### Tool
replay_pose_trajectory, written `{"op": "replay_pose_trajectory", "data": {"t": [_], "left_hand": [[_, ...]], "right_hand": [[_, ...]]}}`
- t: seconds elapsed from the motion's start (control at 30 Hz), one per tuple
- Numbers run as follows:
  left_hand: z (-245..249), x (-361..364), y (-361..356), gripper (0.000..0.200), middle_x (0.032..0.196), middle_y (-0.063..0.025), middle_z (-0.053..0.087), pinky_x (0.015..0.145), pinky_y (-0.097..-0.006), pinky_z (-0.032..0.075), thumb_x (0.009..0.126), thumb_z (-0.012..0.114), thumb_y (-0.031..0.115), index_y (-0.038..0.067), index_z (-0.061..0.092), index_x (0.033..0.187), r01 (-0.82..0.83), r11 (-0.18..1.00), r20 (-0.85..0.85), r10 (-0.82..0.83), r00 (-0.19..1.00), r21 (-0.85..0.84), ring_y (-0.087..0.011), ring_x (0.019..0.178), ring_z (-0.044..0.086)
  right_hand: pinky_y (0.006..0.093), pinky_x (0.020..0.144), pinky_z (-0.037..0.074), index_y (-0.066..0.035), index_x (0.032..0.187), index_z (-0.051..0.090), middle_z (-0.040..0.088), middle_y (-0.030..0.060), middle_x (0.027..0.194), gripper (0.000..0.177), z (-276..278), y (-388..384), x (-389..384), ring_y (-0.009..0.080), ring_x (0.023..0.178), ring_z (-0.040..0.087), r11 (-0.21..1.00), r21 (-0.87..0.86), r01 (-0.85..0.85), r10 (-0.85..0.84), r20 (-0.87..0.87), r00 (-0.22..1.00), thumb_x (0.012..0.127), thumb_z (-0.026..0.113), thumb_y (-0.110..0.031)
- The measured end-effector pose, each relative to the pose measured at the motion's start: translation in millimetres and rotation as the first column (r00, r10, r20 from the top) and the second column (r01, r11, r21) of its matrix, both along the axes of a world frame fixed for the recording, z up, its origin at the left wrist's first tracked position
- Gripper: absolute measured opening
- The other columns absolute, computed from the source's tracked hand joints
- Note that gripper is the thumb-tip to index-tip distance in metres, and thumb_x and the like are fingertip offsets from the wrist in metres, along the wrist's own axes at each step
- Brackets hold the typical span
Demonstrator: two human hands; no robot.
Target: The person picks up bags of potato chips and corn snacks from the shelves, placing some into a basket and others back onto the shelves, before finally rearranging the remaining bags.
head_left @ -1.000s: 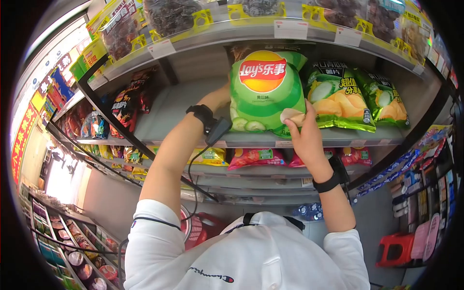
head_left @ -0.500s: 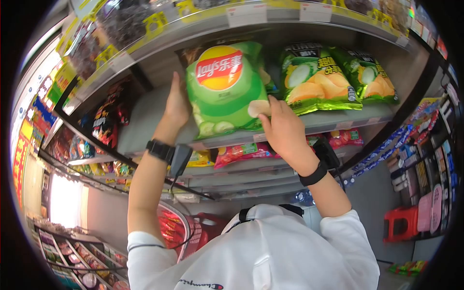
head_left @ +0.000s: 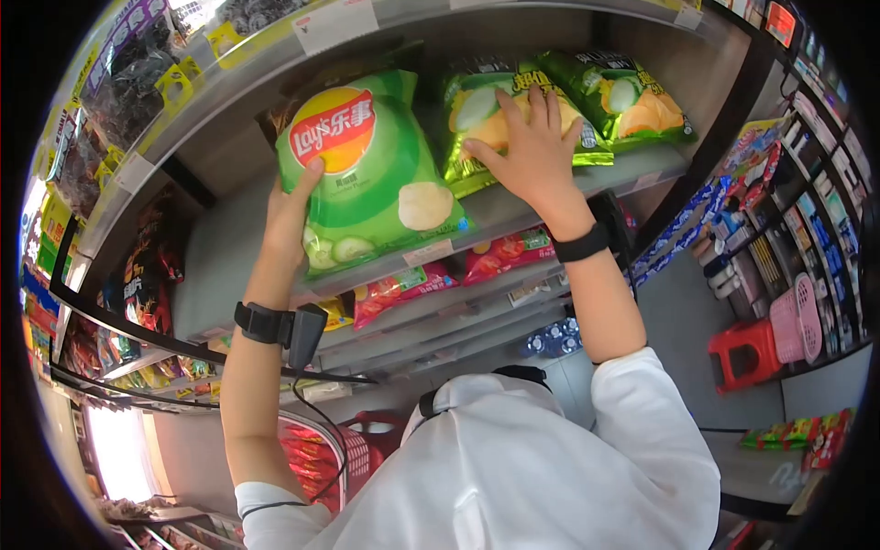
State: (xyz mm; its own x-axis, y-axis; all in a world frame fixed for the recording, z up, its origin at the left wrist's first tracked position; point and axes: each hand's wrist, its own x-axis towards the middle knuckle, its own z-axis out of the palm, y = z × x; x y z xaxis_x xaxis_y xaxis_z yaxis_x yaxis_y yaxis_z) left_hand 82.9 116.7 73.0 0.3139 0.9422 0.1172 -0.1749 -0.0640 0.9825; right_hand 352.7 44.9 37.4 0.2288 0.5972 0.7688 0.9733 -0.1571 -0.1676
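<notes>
A large green Lay's potato chip bag [head_left: 371, 206] leans upright on the grey shelf. My left hand [head_left: 290, 215] is closed on its left edge, thumb across the front and the other fingers hidden behind. To the right, my right hand [head_left: 539, 165] lies with fingers spread over the front of a dark-green chip bag [head_left: 472, 115] and covers part of its picture. Beyond it, another dark-green chip bag [head_left: 632, 105] leans at the right end of the shelf.
Red and pink snack packs [head_left: 403, 293] sit on the shelf below. A black shelf post [head_left: 720, 110] stands at the right. Down to the left is a pink basket [head_left: 357, 458] holding red packets. A red stool [head_left: 747, 353] stands on the floor at right.
My right hand has left the Lay's bag and moved right onto the dark-green chip bag. The left thumb has come round onto the Lay's bag's front. The view has shifted.
</notes>
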Motion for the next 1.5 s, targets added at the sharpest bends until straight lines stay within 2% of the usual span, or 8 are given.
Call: {"op": "replay_pose_trajectory", "data": {"t": [0.17, 0.4, 0.97, 1.07, 1.13, 1.27, 1.4, 1.5], "left_hand": [[-6, -13, -9, 0.090, 0.127, -0.0215, 0.035, 0.094, -0.0332, 0.039, 0.072, 0.072, 0.024, -0.004, 0.011, 0.133, -0.007, 0.985, -0.080, 0.020, 0.997, 0.171, -0.0265, 0.114, 0.043], [-23, -21, -37, 0.120, 0.132, -0.0216, 0.026, 0.099, -0.0359, 0.033, 0.055, 0.083, 0.014, 0.001, -0.005, 0.135, 0.140, 0.749, -0.416, 0.193, 0.889, 0.647, -0.0279, 0.119, 0.036], [-38, -26, -44, 0.109, 0.129, -0.0260, 0.031, 0.097, -0.0379, 0.036, 0.059, 0.078, 0.015, 0.002, -0.001, 0.134, 0.044, 0.815, -0.419, 0.250, 0.873, 0.578, -0.0330, 0.118, 0.040], [-38, -27, -44, 0.110, 0.130, -0.0264, 0.030, 0.097, -0.0380, 0.036, 0.059, 0.078, 0.017, 0.002, -0.001, 0.134, 0.040, 0.834, -0.385, 0.210, 0.899, 0.550, -0.0333, 0.118, 0.040], [-42, -28, -41, 0.111, 0.130, -0.0266, 0.030, 0.097, -0.0380, 0.036, 0.058, 0.078, 0.017, 0.002, -0.002, 0.134, 0.060, 0.796, -0.396, 0.233, 0.888, 0.603, -0.0335, 0.118, 0.040], [-40, -28, -39, 0.112, 0.131, -0.0264, 0.029, 0.098, -0.0377, 0.034, 0.058, 0.079, 0.017, 0.002, -0.002, 0.134, 0.049, 0.819, -0.420, 0.241, 0.875, 0.572, -0.0336, 0.120, 0.038], [-43, -33, -34, 0.107, 0.131, -0.0261, 0.029, 0.098, -0.0382, 0.033, 0.062, 0.077, 0.020, 0.002, 0.000, 0.134, 0.090, 0.850, -0.357, 0.120, 0.926, 0.519, -0.0315, 0.119, 0.038], [-43, -33, -32, 0.099, 0.130, -0.0261, 0.031, 0.097, -0.0379, 0.034, 0.068, 0.074, 0.022, 0.000, 0.003, 0.133, 0.081, 0.869, -0.320, 0.092, 0.943, 0.487, -0.0305, 0.118, 0.039]], "right_hand": [[0.0680, 0.093, 0.013, -0.018, 0.124, 0.046, 0.033, 0.0228, 0.131, 0.075, 16, -16, -10, 0.0430, 0.126, 0.022, 0.995, -0.076, 0.061, -0.064, -0.035, 0.997, 0.062, 0.066, -0.055], [0.0653, 0.097, 0.014, -0.030, 0.121, 0.048, 0.033, 0.0137, 0.134, 0.072, 8, -22, -4, 0.0395, 0.127, 0.022, 0.952, -0.200, -0.231, 0.268, 0.184, 0.946, 0.055, 0.075, -0.041], [0.0465, 0.095, 0.032, -0.015, 0.112, 0.055, 0.050, 0.0151, 0.116, 0.053, 28, -24, 19, 0.0336, 0.114, 0.041, 0.965, -0.008, -0.261, 0.260, 0.136, 0.956, 0.067, 0.070, -0.038], [0.0422, 0.091, 0.038, -0.006, 0.116, 0.050, 0.053, 0.0201, 0.110, 0.065, 37, -5, 49, 0.0383, 0.108, 0.046, 0.984, 0.124, -0.131, 0.145, -0.110, 0.983, 0.068, 0.067, -0.047], [0.0408, 0.089, 0.040, 0.002, 0.119, 0.044, 0.050, 0.0266, 0.113, 0.080, 45, 8, 62, 0.0425, 0.107, 0.046, 0.999, -0.047, 0.019, -0.034, -0.343, 0.939, 0.069, 0.061, -0.058], [0.0338, 0.093, 0.037, 0.011, 0.122, 0.037, 0.045, 0.0293, 0.122, 0.101, 40, 54, 106, 0.0354, 0.116, 0.043, 0.874, -0.351, -0.336, 0.028, -0.654, 0.756, 0.064, 0.058, -0.069], [0.0292, 0.094, 0.034, 0.011, 0.120, 0.042, 0.050, 0.0198, 0.120, 0.095, 56, 39, 105, 0.0229, 0.109, 0.048, 0.726, -0.327, -0.605, -0.017, -0.888, 0.459, 0.063, 0.065, -0.062], [0.0284, 0.092, 0.035, 0.009, 0.118, 0.046, 0.052, 0.0170, 0.117, 0.087, 63, 33, 104, 0.0206, 0.106, 0.048, 0.715, -0.345, -0.608, -0.017, -0.878, 0.478, 0.064, 0.069, -0.056]]}}
